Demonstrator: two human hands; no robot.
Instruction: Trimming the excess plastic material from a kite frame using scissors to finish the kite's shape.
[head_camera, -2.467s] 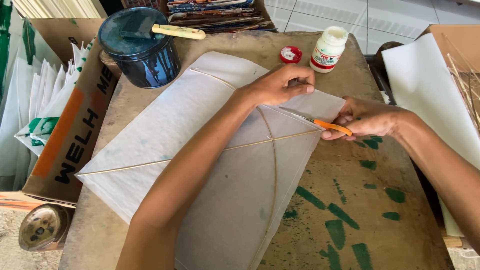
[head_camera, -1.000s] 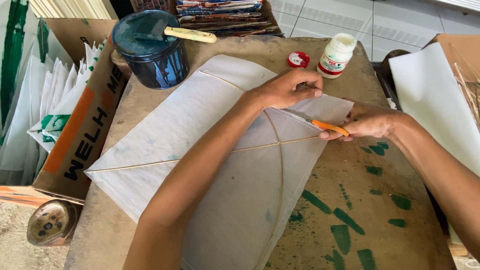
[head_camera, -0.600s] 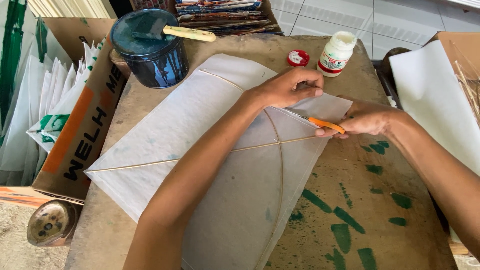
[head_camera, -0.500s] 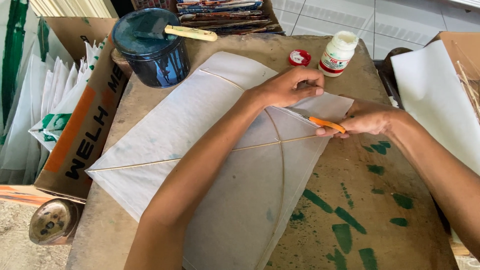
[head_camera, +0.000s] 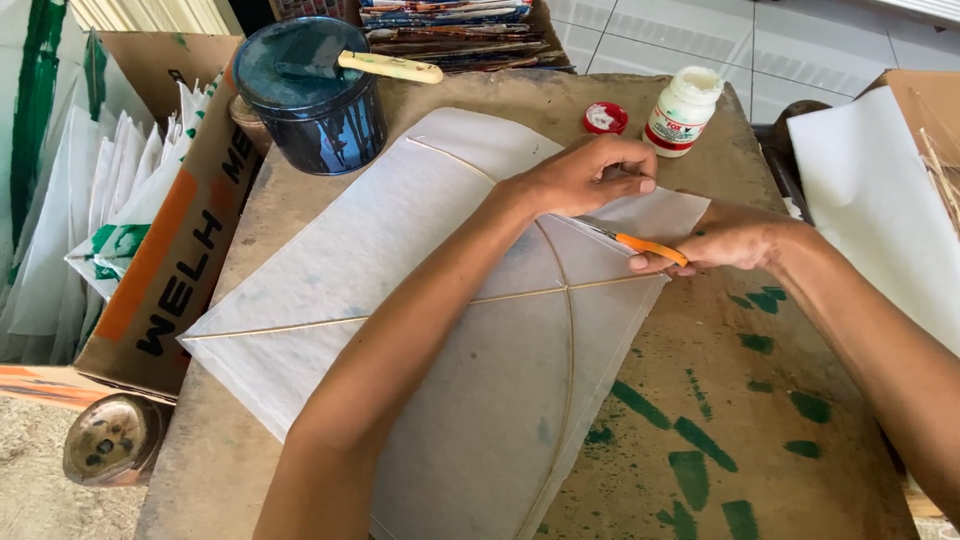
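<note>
The right hand (head_camera: 735, 240) closes its fingers around an orange-handled cutter (head_camera: 645, 245), blade tip laid on the paper near the right edge of the kite (head_camera: 400, 300). The left hand (head_camera: 585, 175) rests knuckles-up on the kite, fingers curled and pressing the paper flat just behind the blade; it grips nothing.

Change over the last seconds: the cutter has crept slightly toward the kite's upper right corner, while the left hand has kept its place. Judged from this, a trimming pass along the right-hand edge fold is in progress and not finished.

The kite is a white paper sail, lying flat across the middle of the table (head_camera: 800, 420), one corner reaching the near edge. A thin bowed stick (head_camera: 570, 380) and a straight cross stick (head_camera: 300, 325) show through the paper.

At the far left corner of the table stands a dark blue tin (head_camera: 315, 95) with a cream-handled brush (head_camera: 385, 67) across its top. Near the far right corner stand a white glue bottle (head_camera: 680, 110) and its red cap (head_camera: 605, 118).

The table is worn brown board with green paint dabs at the near right. A cardboard box (head_camera: 170, 250) of folded paper stands off its left edge, white sheets (head_camera: 880, 210) lie off its right edge, and tiled floor shows beyond.
</note>
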